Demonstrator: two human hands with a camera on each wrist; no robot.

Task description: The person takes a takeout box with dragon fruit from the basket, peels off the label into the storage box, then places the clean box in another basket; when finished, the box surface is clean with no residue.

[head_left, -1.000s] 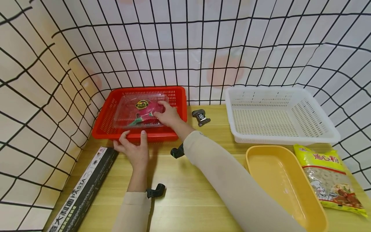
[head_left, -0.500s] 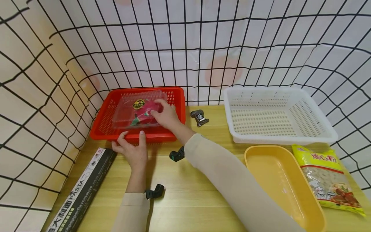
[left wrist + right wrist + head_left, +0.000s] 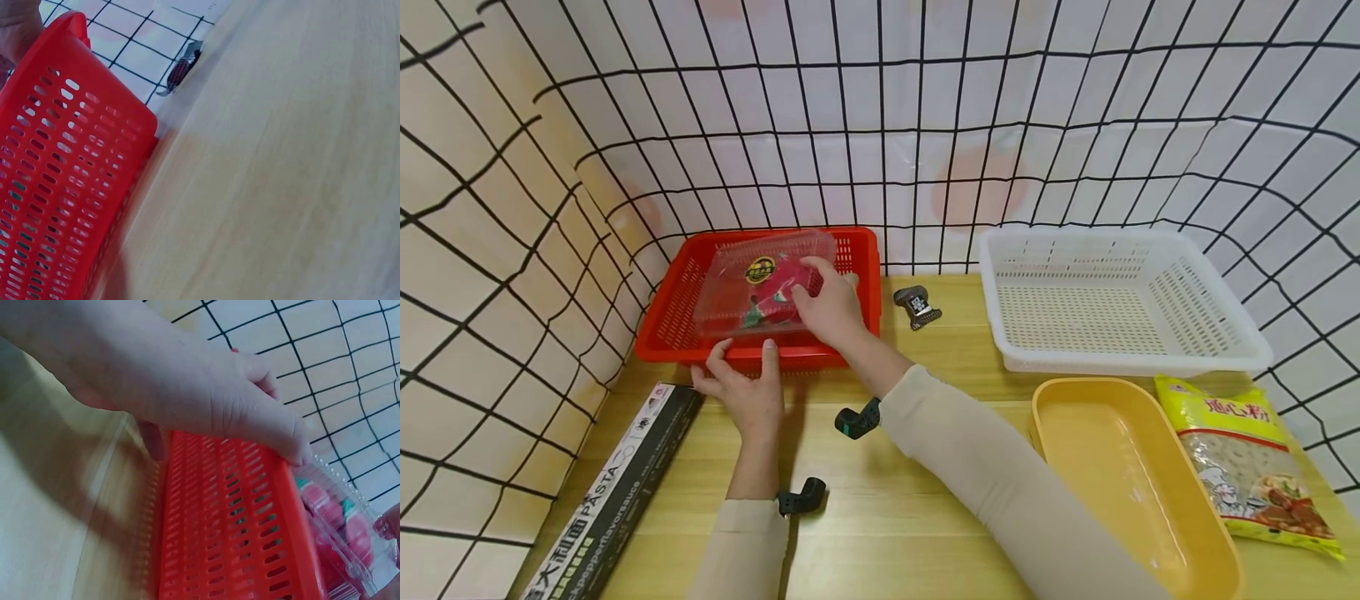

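A clear plastic fruit box with a yellow-and-black label lies in the red basket, its far right end slightly raised. Pink-and-green contents show through it, perhaps dragon fruit. My right hand grips the right end of the box; in the right wrist view only its fingers show at the edge. My left hand holds the basket's front rim, thumb over the top and other fingers lower; it looms large in the right wrist view. In the left wrist view, the basket's perforated wall hides most of the box.
A black-and-white pasta box lies at the left. Right of the red basket is a small dark patterned item. Further right stand a white basket, a yellow tray and a yellow macaroni bag. Black wire mesh encloses the table.
The far right end of the fruit box has risen a little, so the box sits more tilted in the basket. The right hand stays on it; the left hand keeps its place at the rim.
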